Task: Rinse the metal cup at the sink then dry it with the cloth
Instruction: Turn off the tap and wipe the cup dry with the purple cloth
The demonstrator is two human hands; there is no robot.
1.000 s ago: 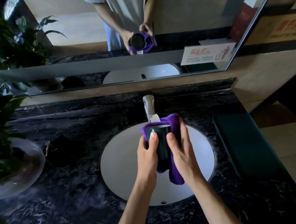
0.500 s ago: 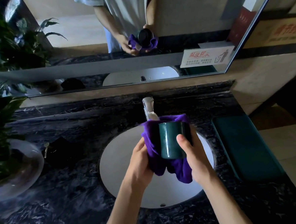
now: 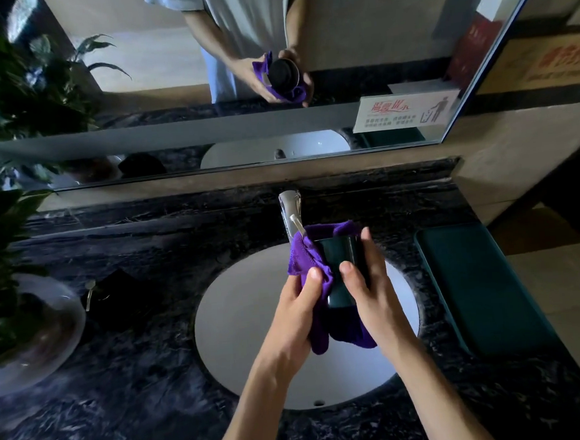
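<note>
L hand (image 3: 300, 306) pinching purple cloth (image 3: 307, 265), R hand (image 3: 368, 283) gripping cup (image 3: 341, 259), over sink (image 3: 241, 326)

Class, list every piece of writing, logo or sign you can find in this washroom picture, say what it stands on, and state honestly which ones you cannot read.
White card sign on the mirror: red heading and small lines of Chinese characters beside a bin pictogram, too blurred to read.
Tan wall sign at far right: large red characters, cropped and blurred, unreadable.
Metal cup, purple cloth, tap: no writing visible.
</note>
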